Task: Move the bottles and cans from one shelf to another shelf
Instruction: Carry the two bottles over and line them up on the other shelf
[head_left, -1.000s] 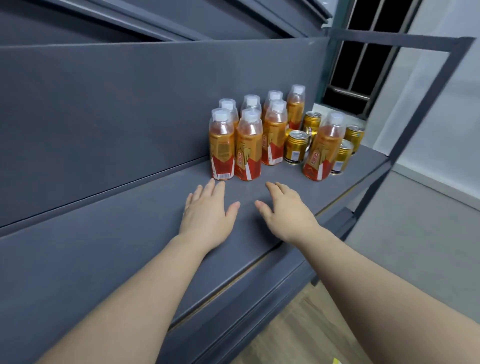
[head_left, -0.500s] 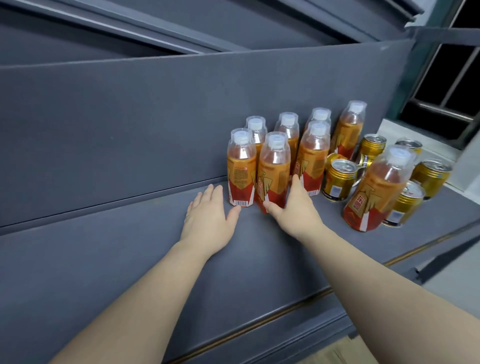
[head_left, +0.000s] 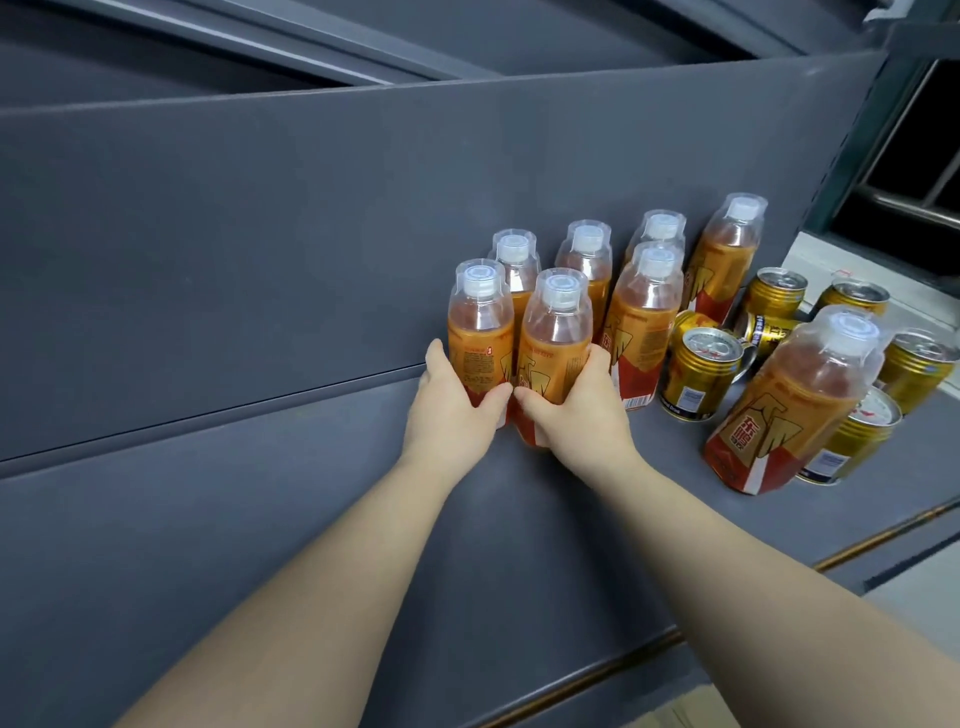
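Whereas both lay open earlier, left hand (head_left: 452, 410) now clasps front-left bottle (head_left: 480, 332), right hand (head_left: 576, 415) clasps neighbouring bottle (head_left: 556, 338).

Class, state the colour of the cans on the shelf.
The cans are gold with silver tops; head view.

We look at what seems a shop or stockroom: a dark grey metal display shelf (head_left: 260, 545) with a tall flat back panel (head_left: 260, 234), stocked with many identical clear plastic bottles of orange drink (head_left: 644, 312) and matching gold metal cans (head_left: 701, 379) grouped together.
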